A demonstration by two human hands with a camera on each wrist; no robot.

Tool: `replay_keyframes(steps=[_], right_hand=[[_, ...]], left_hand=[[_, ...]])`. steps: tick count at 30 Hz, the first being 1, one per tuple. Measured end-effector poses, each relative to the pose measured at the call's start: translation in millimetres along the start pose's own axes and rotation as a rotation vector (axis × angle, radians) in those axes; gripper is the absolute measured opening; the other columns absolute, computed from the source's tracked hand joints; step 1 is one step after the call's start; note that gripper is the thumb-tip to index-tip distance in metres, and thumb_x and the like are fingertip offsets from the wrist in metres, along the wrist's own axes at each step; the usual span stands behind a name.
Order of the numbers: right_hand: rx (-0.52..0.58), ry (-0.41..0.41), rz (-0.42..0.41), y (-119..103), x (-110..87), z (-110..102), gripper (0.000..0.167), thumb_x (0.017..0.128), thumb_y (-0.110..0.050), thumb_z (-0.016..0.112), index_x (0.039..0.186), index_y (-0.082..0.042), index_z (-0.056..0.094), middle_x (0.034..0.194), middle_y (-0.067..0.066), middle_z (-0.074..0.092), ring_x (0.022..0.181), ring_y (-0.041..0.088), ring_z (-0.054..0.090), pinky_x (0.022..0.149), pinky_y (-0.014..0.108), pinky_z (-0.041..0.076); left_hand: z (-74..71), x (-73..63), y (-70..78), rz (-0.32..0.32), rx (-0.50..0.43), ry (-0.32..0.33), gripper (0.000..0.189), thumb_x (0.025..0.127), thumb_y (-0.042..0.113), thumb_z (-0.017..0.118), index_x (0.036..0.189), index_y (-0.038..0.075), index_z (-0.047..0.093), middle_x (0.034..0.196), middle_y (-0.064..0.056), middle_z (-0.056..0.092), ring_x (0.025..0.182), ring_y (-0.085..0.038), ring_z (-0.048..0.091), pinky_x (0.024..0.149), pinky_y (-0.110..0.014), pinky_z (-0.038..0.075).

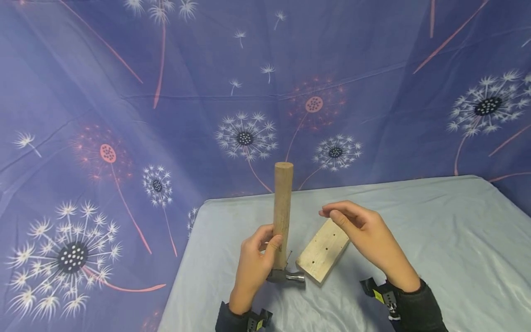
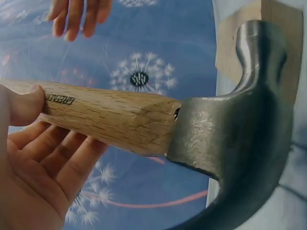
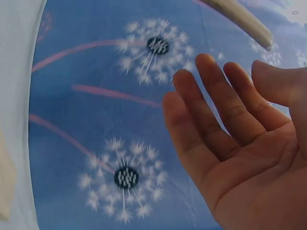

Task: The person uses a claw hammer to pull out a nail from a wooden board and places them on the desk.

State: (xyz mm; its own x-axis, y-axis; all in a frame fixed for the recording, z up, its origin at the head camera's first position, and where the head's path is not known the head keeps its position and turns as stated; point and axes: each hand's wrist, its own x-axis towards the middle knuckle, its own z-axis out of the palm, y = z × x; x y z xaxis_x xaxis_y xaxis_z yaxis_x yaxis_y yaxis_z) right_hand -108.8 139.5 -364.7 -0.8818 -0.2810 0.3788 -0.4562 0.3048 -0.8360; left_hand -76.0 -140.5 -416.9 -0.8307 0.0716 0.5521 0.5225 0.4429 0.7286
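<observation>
A claw hammer (image 1: pixel 283 207) stands nearly upright, its wooden handle pointing up and its dark metal head (image 2: pixel 230 129) low over the cloth. My left hand (image 1: pixel 255 263) grips the lower handle, thumb on one side and fingers on the other. Held in the air at the right, my right hand (image 1: pixel 367 233) has relaxed fingers and nothing in its palm, as the right wrist view shows. Below and left of that hand lies a pale wooden block (image 1: pixel 321 256) with several small dark holes in its top; the hand overlaps its far corner in the head view.
Thin nails (image 1: pixel 289 256) show beside the hammer, between it and the block. A light blue cloth (image 1: pixel 435 221) covers the table. Behind it hangs a blue-purple curtain (image 1: pixel 373 55) printed with dandelions.
</observation>
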Motion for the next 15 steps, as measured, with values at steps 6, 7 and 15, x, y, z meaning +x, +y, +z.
replay_keyframes(steps=[6,7,15], right_hand=[[-0.147,0.058,0.011,6,-0.2,-7,0.023,0.113,-0.030,0.059,0.128,-0.031,0.075,0.125,-0.016,0.073,0.120,0.007,0.064,0.098,0.032,0.052],[-0.154,0.063,0.013,6,-0.2,-8,0.023,0.113,-0.030,0.059,0.128,-0.032,0.075,0.125,-0.016,0.073,0.121,0.008,0.064,0.098,0.036,0.052],[-0.197,0.104,0.012,15,0.1,-16,0.024,0.112,-0.031,0.059,0.129,-0.024,0.075,0.126,-0.006,0.074,0.121,0.029,0.067,0.095,0.062,0.050]], left_hand=[[-6.5,0.4,-10.2,-0.124,0.063,0.006,0.013,0.104,0.021,0.073,0.114,0.014,0.075,0.095,0.003,0.079,0.088,-0.019,0.076,0.068,-0.032,0.061],[-7.6,0.5,-11.6,-0.144,0.071,0.007,0.013,0.104,0.022,0.073,0.113,0.014,0.076,0.094,0.002,0.079,0.088,-0.021,0.077,0.068,-0.032,0.061],[-17.1,1.3,-23.9,-0.297,0.120,0.009,0.015,0.104,0.021,0.071,0.111,0.010,0.077,0.091,-0.002,0.076,0.080,-0.021,0.074,0.069,-0.035,0.058]])
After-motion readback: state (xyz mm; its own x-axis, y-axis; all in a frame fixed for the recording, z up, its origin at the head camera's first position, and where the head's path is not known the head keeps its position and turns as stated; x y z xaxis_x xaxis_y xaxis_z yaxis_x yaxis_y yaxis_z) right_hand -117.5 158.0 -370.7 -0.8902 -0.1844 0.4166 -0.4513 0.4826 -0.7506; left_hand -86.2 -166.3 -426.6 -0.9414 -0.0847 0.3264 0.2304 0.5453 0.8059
